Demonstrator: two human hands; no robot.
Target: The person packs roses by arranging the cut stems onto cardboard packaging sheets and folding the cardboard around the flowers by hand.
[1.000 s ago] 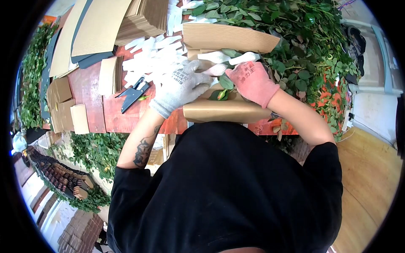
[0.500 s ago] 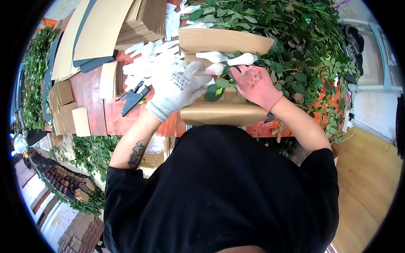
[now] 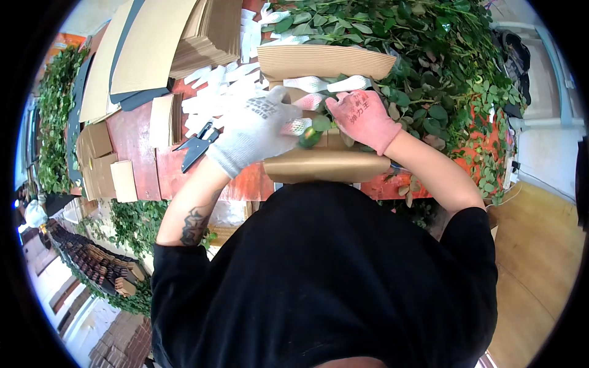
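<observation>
In a grey-white glove, my left hand (image 3: 261, 127) closes round a white mesh sleeve (image 3: 296, 127), whose open end faces a green and yellowish rose bud (image 3: 309, 137). My right hand (image 3: 365, 120), in a pink glove, has its fingers curled just right of the bud's leaves; what they pinch is hidden. Both hands are over a brown cardboard wrap (image 3: 328, 165) with a ribbed back flap (image 3: 328, 60). Between the flap and my hands lie sleeved flower heads, one pinkish (image 3: 310, 102) and two white, one of them at the right (image 3: 353, 84).
Loose white sleeves (image 3: 211, 92) and a black stapler-like tool (image 3: 199, 146) lie left of my left hand. Cardboard stacks (image 3: 208, 40) stand at the back left, with smaller cardboard pieces (image 3: 164, 119) nearer. Leafy stems (image 3: 429, 80) cover the right side of the red table (image 3: 132, 138).
A mesh sleeve now shows at my left fingers, beside the bud, which has shifted slightly left. My right hand's fingers have curled in, and the hand has moved slightly left.
</observation>
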